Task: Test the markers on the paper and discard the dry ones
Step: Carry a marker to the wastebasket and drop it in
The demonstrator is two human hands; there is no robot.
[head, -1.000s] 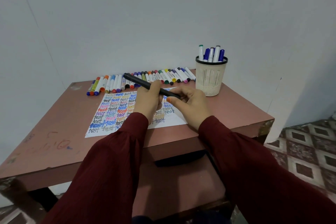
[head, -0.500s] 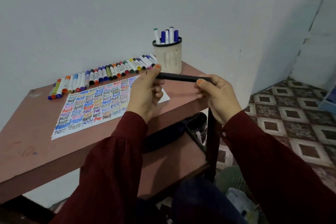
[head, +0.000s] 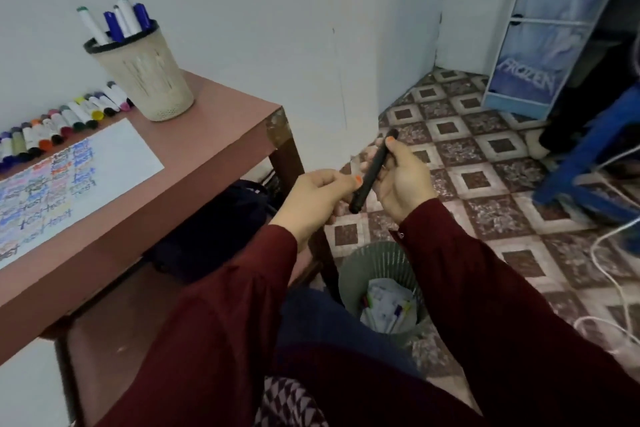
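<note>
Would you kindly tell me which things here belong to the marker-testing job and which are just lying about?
Job: black marker, held by left hand and right hand; test paper; row of markers; marker cup; waste bin.

Lying about: dark bag under the table; Frozen cabinet; blue frame.

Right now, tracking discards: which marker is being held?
The black marker, in left hand and right hand; others sit on the table, in the cup or wastebasket.

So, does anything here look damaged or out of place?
Yes: the corner of the table nearest the hands is chipped, its pink surface peeled away to a mottled patch above the leg. Nothing else stands out.
</note>
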